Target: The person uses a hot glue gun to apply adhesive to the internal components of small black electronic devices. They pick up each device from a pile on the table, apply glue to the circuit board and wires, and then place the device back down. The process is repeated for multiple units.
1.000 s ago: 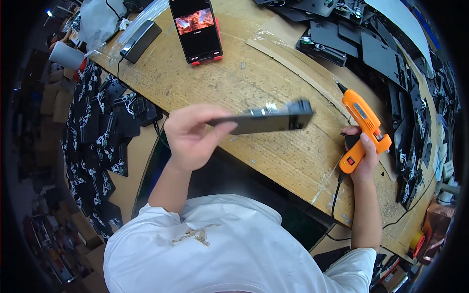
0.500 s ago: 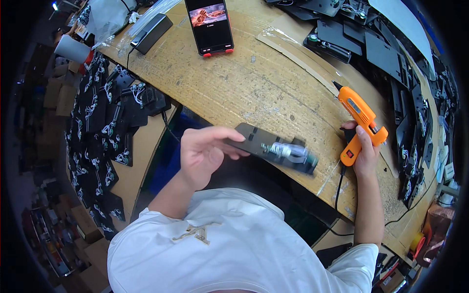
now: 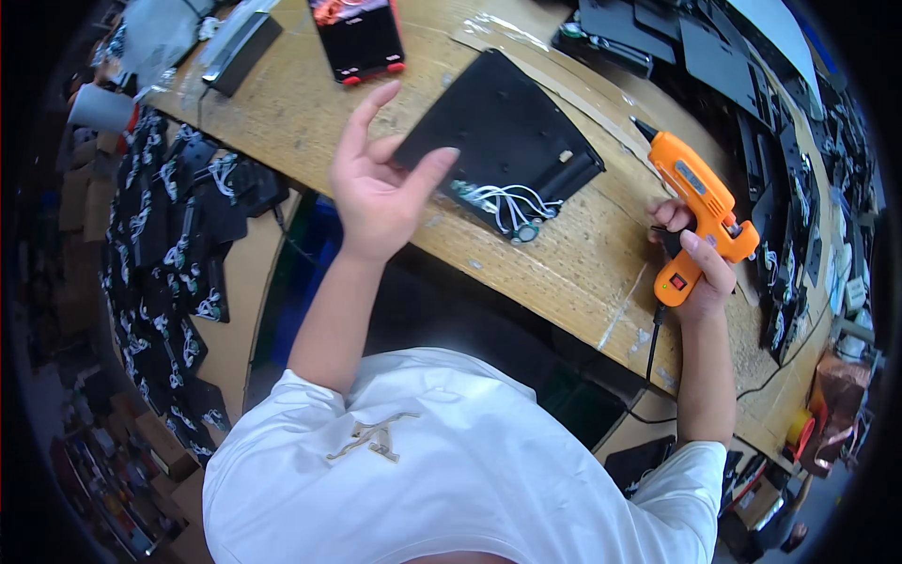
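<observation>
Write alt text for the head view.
A person at a wooden bench grips an orange glue gun in the right hand; the left hand has its thumb over the edge of a black panel with white wires. A phone stands beyond.

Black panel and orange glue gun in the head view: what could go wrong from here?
The black panel might slip or tip: the left hand meets it only around one corner, with the index finger raised clear. The white wires loop loosely along the panel's near side, so they could snag and be tugged. The orange glue gun is in the right hand, and its cord runs down past the table edge, where it could catch.
</observation>
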Action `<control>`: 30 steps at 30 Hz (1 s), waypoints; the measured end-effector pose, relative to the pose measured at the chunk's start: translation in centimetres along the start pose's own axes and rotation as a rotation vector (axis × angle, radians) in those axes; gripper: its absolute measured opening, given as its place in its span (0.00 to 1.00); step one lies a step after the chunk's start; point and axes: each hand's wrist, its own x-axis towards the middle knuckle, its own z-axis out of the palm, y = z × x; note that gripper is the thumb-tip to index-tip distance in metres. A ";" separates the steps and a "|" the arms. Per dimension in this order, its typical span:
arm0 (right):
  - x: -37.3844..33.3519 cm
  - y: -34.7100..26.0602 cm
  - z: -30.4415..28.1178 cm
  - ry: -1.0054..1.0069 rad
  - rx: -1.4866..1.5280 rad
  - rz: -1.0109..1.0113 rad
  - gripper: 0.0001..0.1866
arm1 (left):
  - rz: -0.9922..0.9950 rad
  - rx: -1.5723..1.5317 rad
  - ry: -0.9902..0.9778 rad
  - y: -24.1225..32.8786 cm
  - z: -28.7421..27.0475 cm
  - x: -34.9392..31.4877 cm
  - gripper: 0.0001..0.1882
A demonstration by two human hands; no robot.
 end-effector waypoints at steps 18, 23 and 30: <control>0.3 1.5 4.0 -0.293 -0.624 -0.367 0.32 | 0.134 0.402 -0.067 -1.8 2.1 -1.7 0.18; 0.2 1.2 4.2 -0.303 -0.805 -0.376 0.30 | 0.137 0.412 -0.069 -2.0 1.8 -1.3 0.21; 0.3 -0.1 6.0 -0.311 -1.068 -0.563 0.25 | 0.090 0.373 -0.064 -1.9 1.8 -1.2 0.22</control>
